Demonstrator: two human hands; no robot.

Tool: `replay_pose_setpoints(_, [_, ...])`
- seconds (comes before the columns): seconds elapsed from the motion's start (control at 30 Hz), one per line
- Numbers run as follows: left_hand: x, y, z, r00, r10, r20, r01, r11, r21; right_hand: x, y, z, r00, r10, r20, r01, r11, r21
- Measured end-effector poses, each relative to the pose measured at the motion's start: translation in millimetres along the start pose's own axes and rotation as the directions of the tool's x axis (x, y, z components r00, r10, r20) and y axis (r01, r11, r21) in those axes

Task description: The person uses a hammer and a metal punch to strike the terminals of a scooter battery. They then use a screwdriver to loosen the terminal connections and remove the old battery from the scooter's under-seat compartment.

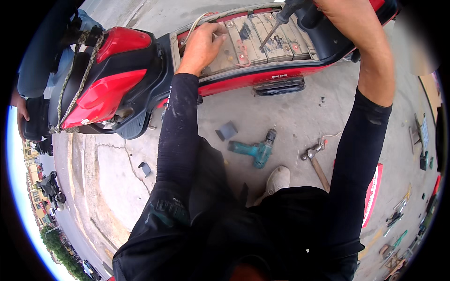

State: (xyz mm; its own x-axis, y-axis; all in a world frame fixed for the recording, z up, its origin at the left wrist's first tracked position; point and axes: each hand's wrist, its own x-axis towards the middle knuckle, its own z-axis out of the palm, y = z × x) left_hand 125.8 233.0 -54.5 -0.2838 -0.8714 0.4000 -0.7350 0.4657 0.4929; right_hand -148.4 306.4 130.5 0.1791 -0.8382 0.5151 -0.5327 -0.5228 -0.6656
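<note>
The battery compartment of a red electric scooter (262, 70) lies uncovered, with several dusty grey batteries (255, 36) side by side in it. Over its left end rests my left hand (204, 46), fingers loosely bent, thumb apart, nothing seen between them. A pale cable (191, 29) runs behind this hand. A long-shafted screwdriver (272, 33) with a dark handle slants down, its tip at a battery top right of the middle. Its handle rises toward my right hand (324, 3), which is mostly cut off by the top edge; the fingers do not show clearly.
On the concrete by my shoe lie a teal cordless drill (258, 149), a hammer (317, 161) and a small grey piece (227, 131). Tools (398, 210) are scattered at far right. Rope (65, 89) wraps the scooter's front; another person's hand (22, 114) is beside it.
</note>
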Motion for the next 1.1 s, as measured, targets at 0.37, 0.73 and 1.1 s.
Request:
replay_pose_setpoints(0.37, [-17,14,7,0.965,0.043,0.260,-0.099,0.973,0.207,11,13,28,0.990,-0.143,0.019,0.144,0.988,-0.051])
replay_pose_setpoints(0.73, [-17,-6,-15,0.996,-0.086,0.039,0.084,0.995,0.044,15,23,63,0.987,-0.135,0.086,0.138,0.990,-0.033])
replay_pose_setpoints(1.1, [-10,38,-22,0.984,-0.141,0.110,0.166,0.948,-0.272,15,44,98,0.943,-0.328,0.045,0.331,0.928,-0.169])
